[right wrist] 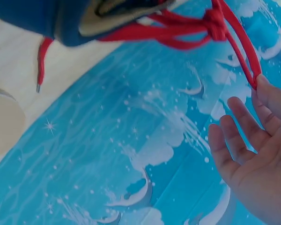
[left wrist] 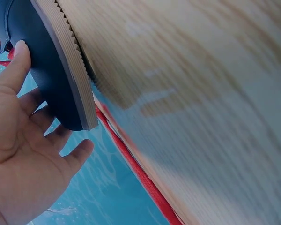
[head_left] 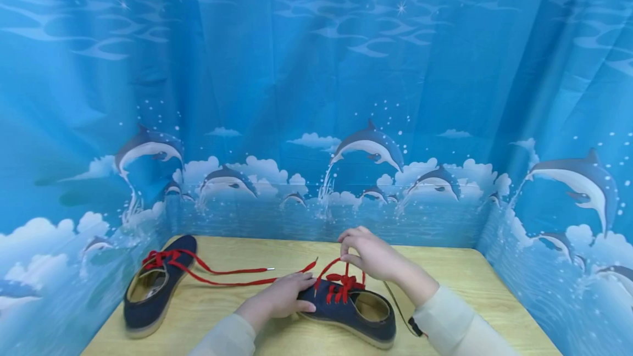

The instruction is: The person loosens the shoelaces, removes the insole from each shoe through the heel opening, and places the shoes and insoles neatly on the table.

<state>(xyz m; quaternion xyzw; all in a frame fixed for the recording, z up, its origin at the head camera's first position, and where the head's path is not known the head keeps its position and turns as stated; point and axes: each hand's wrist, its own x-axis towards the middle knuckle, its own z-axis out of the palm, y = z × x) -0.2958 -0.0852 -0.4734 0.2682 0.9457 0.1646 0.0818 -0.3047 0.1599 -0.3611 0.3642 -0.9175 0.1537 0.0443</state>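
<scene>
A navy canvas shoe (head_left: 346, 320) with red laces stands on the table, its toe pointing left. My left hand (head_left: 284, 294) holds it at the toe; in the left wrist view the thumb lies on the upper (left wrist: 47, 61) near the laces and the fingers reach round the far side. Above the shoe, my right hand (head_left: 366, 254) pinches a raised loop of the red shoelace (right wrist: 215, 24) between thumb and index finger, the other fingers loosely spread. Below that loop, the lace is gathered in a knot over the tongue. One lace end with a metal tip hangs by the toe.
Another navy shoe (head_left: 148, 312) stands at the left of the wooden table (head_left: 445, 268), its long red laces (head_left: 232, 283) trailing right toward my left hand. A thin dark cable (head_left: 403, 317) lies under my right forearm. A blue dolphin-print curtain (head_left: 306, 98) surrounds the back and sides.
</scene>
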